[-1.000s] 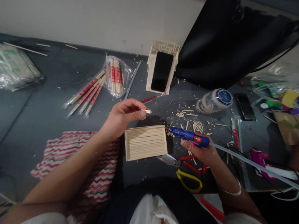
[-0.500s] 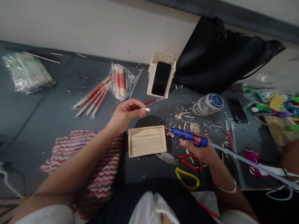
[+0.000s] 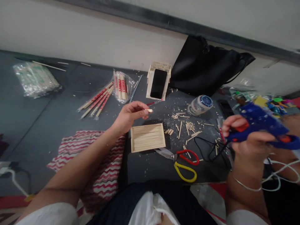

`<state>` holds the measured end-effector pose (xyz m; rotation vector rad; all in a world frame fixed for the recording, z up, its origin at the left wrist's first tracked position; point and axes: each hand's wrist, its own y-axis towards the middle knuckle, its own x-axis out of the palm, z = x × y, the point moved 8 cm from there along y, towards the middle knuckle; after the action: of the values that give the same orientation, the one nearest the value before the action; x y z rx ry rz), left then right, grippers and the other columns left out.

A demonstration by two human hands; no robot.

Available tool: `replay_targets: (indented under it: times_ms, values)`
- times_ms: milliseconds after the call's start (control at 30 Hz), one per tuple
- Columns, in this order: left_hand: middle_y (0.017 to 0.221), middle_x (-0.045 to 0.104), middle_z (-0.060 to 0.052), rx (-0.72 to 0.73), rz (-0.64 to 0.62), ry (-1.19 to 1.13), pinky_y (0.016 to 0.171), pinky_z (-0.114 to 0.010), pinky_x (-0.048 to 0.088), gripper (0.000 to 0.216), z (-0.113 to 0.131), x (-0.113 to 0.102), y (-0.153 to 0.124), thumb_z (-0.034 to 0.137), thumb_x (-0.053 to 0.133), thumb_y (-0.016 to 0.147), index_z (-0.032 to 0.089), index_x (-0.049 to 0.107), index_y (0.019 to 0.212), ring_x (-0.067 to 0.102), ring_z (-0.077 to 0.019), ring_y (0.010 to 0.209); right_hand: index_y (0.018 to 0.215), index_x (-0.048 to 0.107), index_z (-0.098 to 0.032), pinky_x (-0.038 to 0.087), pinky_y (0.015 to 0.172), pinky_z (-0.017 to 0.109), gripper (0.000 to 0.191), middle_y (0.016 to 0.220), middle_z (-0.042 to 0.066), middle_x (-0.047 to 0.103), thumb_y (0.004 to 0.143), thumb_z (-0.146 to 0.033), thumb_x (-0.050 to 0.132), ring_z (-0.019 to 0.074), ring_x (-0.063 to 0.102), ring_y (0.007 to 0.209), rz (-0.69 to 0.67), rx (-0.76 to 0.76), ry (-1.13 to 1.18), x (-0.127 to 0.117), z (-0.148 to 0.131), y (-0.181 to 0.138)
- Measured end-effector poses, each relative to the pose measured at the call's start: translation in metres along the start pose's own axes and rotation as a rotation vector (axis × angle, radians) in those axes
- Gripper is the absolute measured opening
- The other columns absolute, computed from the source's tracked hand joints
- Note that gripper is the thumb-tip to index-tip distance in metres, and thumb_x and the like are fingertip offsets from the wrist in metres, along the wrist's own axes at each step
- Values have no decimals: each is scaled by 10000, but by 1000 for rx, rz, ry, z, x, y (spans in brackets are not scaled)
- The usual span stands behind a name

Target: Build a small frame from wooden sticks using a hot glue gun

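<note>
My left hand (image 3: pixel 131 116) pinches a short piece of wooden stick (image 3: pixel 149 110) between thumb and fingertips. Just below it, a shallow rectangular tray built of wooden sticks (image 3: pixel 148 137) lies on the dark table. Far to the right, my right hand (image 3: pixel 252 145) is wrapped round a blue hot glue gun (image 3: pixel 261 122), raised and slightly blurred. Scissors with one red and one yellow handle (image 3: pixel 185 166) lie by the tray, their blades close to its lower right corner. Short cut stick pieces (image 3: pixel 191 128) are strewn right of the tray.
A phone (image 3: pixel 158 83) leans on a small stick-built stand. Behind are a black bag (image 3: pixel 206 67), a glass jar (image 3: pixel 200 105) and wrapped chopsticks (image 3: pixel 121 86). A striped cloth (image 3: pixel 93 159) lies at left. Cords (image 3: pixel 211 150) trail at right, near another person's arm (image 3: pixel 287 162).
My right hand has swung the glue gun away from the tray's corner, up and to the right. My left hand keeps its stick piece above the tray. The camera view has shifted a little.
</note>
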<state>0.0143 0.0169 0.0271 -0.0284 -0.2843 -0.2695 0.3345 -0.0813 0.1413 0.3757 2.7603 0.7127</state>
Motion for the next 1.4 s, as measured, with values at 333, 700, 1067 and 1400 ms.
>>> replay_targets:
  times_ms: [333, 700, 1067, 1400]
  values:
    - [737, 763, -20, 27, -30, -57, 612, -246, 528, 188, 12, 8, -6, 253, 910, 661, 191, 772, 772, 626, -106, 600, 832, 671, -235, 568, 752, 447, 477, 810, 72, 716, 650, -635, 855, 286, 685, 779, 2, 29, -855, -35, 58, 78]
    - [846, 781, -37, 126, -12, 142, 703, -261, 578, 143, 23, 11, -16, 233, 875, 679, 202, 769, 770, 696, -154, 775, 982, 757, -238, 586, 816, 453, 331, 958, 70, 750, 678, -344, 832, 276, 706, 846, -335, 20, -855, -9, 98, 92]
    - [889, 769, -53, 462, -113, 715, 815, -350, 567, 63, 56, 43, -42, 210, 659, 851, 218, 721, 857, 703, -202, 837, 964, 751, -302, 567, 744, 394, 70, 926, 46, 723, 896, -318, 749, 227, 659, 807, -100, -251, -735, 16, 11, 39]
    - [882, 734, -21, 677, -165, 1034, 762, -297, 530, 167, 51, 67, -64, 120, 576, 869, 209, 580, 1011, 695, -180, 808, 1173, 653, -240, 564, 606, 259, 176, 1028, 40, 773, 1004, -209, 617, 117, 647, 657, -494, -345, -339, 140, -28, -55]
